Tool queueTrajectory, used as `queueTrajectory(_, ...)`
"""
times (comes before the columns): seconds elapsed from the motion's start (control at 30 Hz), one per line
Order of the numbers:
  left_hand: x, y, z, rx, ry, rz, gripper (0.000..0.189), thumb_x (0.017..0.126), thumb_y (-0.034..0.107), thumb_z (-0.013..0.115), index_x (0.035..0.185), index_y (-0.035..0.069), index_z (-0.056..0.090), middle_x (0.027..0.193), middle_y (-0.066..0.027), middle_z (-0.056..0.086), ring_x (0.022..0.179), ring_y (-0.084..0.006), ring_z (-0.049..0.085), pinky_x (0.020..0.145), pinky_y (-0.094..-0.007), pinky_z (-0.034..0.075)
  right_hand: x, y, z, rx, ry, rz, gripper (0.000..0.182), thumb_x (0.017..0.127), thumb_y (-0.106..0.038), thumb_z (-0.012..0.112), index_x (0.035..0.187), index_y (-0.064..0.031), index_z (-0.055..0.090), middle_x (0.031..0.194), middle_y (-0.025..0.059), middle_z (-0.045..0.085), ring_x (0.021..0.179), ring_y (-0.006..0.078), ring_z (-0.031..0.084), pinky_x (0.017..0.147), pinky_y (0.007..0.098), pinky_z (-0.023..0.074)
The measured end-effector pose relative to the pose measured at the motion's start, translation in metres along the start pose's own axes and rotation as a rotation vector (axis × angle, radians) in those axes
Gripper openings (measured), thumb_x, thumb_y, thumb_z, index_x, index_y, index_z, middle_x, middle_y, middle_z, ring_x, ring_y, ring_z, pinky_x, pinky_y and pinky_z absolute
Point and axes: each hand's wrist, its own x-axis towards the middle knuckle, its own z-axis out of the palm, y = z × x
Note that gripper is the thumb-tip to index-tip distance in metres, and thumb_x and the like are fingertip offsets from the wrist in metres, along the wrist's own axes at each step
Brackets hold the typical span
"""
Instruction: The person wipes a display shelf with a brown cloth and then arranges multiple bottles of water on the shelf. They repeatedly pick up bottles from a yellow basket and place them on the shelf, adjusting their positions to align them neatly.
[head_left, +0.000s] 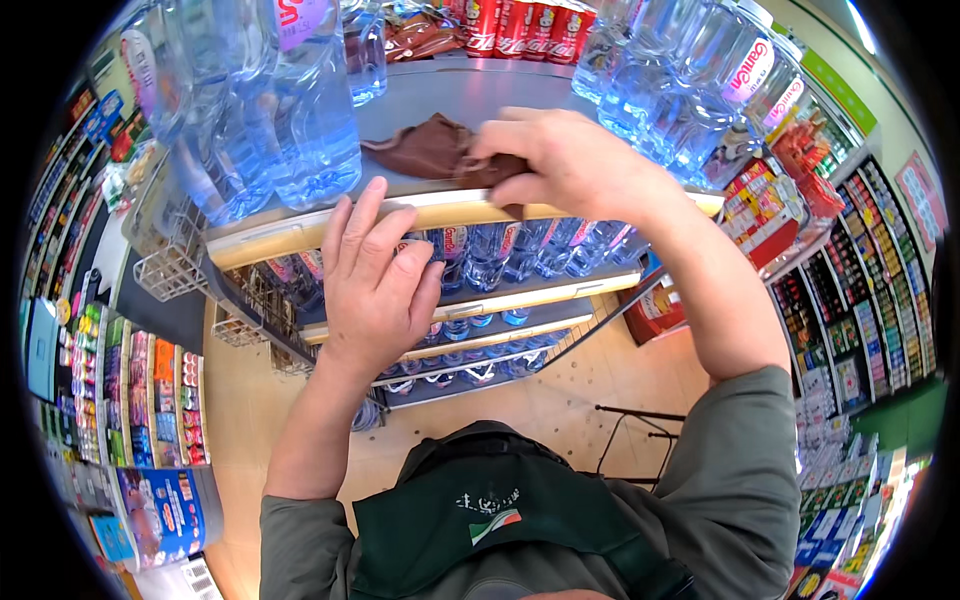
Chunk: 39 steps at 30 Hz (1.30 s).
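Observation:
A crumpled brown cloth (431, 150) lies on the grey top shelf (420, 94) of a store rack. My right hand (547, 161) grips its right end near the shelf's front edge, and a corner of the cloth hangs over the pale edge strip (427, 210). At the left, my left hand (379, 277) is held by the same strip with its fingers apart, nothing in them. Whether its fingertips touch the strip I cannot tell. Large clear water bottles (307, 127) stand on the shelf left of the cloth, and more water bottles (660, 97) stand to its right.
Red drink cans (517, 30) and brown packets (424, 34) are behind the top shelf. Lower shelves hold smaller water bottles (487, 259). Wire baskets (169, 266) hang at the rack's left side. A black metal frame (637, 442) stands on the floor at right.

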Motion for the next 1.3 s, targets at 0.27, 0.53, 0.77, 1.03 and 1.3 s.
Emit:
queueTrajectory(0.27,0.000,0.013,-0.001,0.112,-0.059,-0.042,0.021,0.084,0.004,0.079,0.102,0.005,0.070,0.135,-0.0146,0.065,0.146,-0.0457,0.052,0.121,-0.0638,0.039,-0.087,0.046,-0.037,0.034,-0.033,0.120,0.030,0.086,-0.001,0.081,0.111,-0.0036,0.064,0.095,0.0124,0.064,0.083,0.0294,0.075,0.075,0.0402,0.0557)
queueTrajectory(0.53,0.008,0.025,0.008,0.207,-0.053,-0.070,0.024,0.081,0.005,0.081,0.101,0.006,0.068,0.135,-0.0125,0.065,0.145,-0.0443,0.052,0.117,-0.0595,0.044,-0.123,0.029,-0.022,-0.212,0.531,-0.062,0.039,0.085,0.000,0.083,0.121,-0.0041,0.069,0.117,0.0146,0.069,0.104,0.0335,0.069,0.087,0.0408,0.0582)
queueTrajectory(0.77,0.003,0.051,0.001,0.342,-0.127,-0.162,0.027,0.080,0.008,0.083,0.103,0.006,0.068,0.141,-0.0152,0.063,0.150,-0.0482,0.044,0.118,-0.0607,0.040,-0.185,0.022,0.030,0.096,0.840,0.081,0.041,0.084,0.005,0.084,0.121,-0.0030,0.068,0.126,0.0169,0.067,0.110,0.0301,0.068,0.091,0.0386,0.0577)
queueTrajectory(1.03,-0.033,0.029,-0.036,0.400,-0.149,-0.257,0.034,0.081,0.013,0.085,0.111,0.008,0.070,0.148,-0.0172,0.058,0.145,-0.0467,0.048,0.115,-0.0582,0.041,-0.169,0.019,0.066,-0.208,0.789,0.207,0.042,0.084,0.007,0.078,0.123,-0.0049,0.071,0.128,0.0137,0.069,0.113,0.0364,0.063,0.101,0.0450,0.0491)
queueTrajectory(1.3,-0.062,-0.032,-0.086,0.442,-0.060,-0.290,0.034,0.080,0.012,0.084,0.111,0.007,0.070,0.152,-0.0172,0.057,0.140,-0.0449,0.051,0.113,-0.0552,0.044,-0.068,-0.044,0.102,-0.318,0.748,0.032,0.033,0.085,0.004,0.077,0.116,-0.0040,0.075,0.124,0.0117,0.073,0.110,0.0330,0.065,0.097,0.0439,0.0519)
